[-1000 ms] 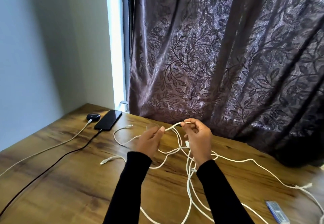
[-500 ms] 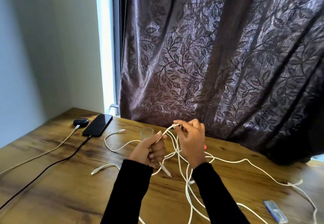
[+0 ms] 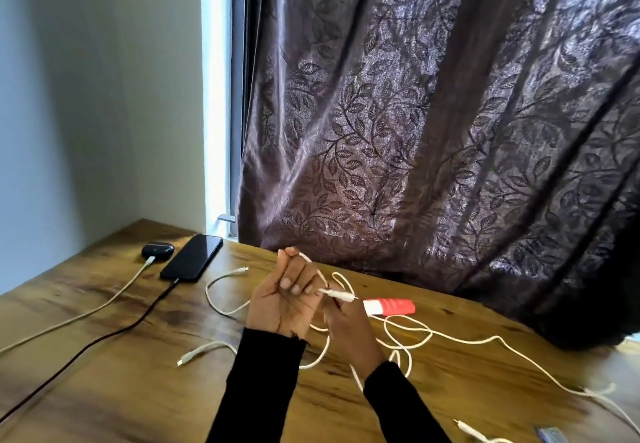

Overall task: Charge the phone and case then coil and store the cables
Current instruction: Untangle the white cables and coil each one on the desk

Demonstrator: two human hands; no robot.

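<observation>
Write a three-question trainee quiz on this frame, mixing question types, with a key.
1. True or false: a black cable runs to the phone.
2. Which thing has a white cable plugged in? A. the earbud case B. the red and white tube C. the curtain
3. What does the left hand hold?

Key
1. True.
2. A.
3. A white cable, looped over its raised fingers, while the right hand pinches the plug end.
</observation>
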